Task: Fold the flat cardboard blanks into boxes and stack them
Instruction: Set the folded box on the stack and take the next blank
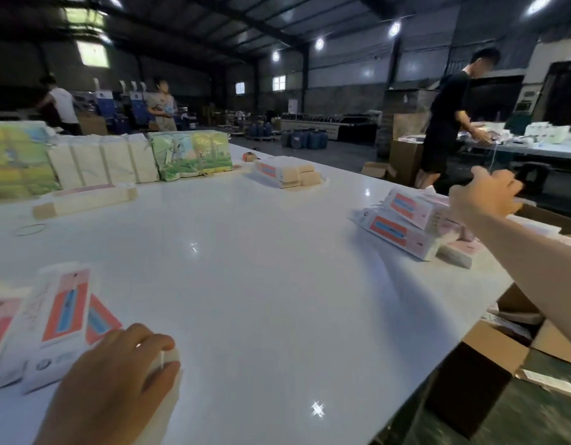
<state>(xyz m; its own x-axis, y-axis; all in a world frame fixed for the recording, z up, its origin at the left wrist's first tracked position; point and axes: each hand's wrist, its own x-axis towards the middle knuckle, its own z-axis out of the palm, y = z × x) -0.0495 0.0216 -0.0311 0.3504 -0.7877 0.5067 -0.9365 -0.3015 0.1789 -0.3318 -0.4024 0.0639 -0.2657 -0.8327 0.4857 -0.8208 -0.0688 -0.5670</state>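
Left hand (117,374) curls over the end of a white, glossy folded box (163,364) on the smooth white table (261,268), beside printed pink-and-orange boxes (56,322). Farther off, right hand (484,197) reaches, fingers loosely bent, over a stack of flat blanks (402,220).

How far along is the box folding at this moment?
Done: folded boxes sit stacked at the table's right edge. In hand: the left hand rests on a box near the front-left, fingers curled at its end; the right hand reaches over the right stack, its grip hidden. Left: a blank-like stack lies farther back.
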